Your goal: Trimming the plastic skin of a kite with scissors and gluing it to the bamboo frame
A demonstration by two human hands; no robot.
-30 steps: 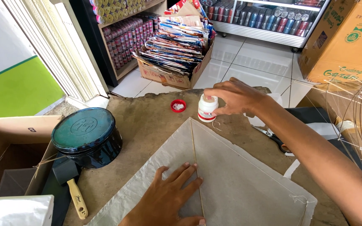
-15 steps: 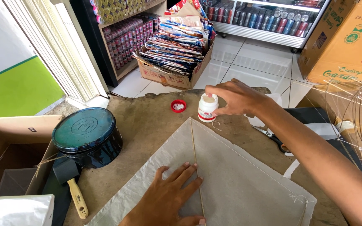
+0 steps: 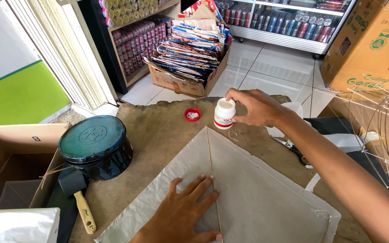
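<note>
While right hand [image 3: 257, 107] grips upright glue bottle [image 3: 224, 113] | left hand [image 3: 186, 211] flat, open on kite paper [image 3: 266, 198]

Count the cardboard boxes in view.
3: an open empty box at left, a box of magazines on the floor, a large box at right. Others may be hidden.

Under my left hand [image 3: 187, 211] the kite paper [image 3: 257, 198] is thin, matt and faintly crinkled, with a slim wooden spine [image 3: 211, 166]. My right hand [image 3: 255, 107] grips a smooth, glossy plastic glue bottle [image 3: 224, 114]. The tabletop [image 3: 158, 135] is rough, dull brown. The round tin [image 3: 94, 144] is shiny dark metal.
</note>
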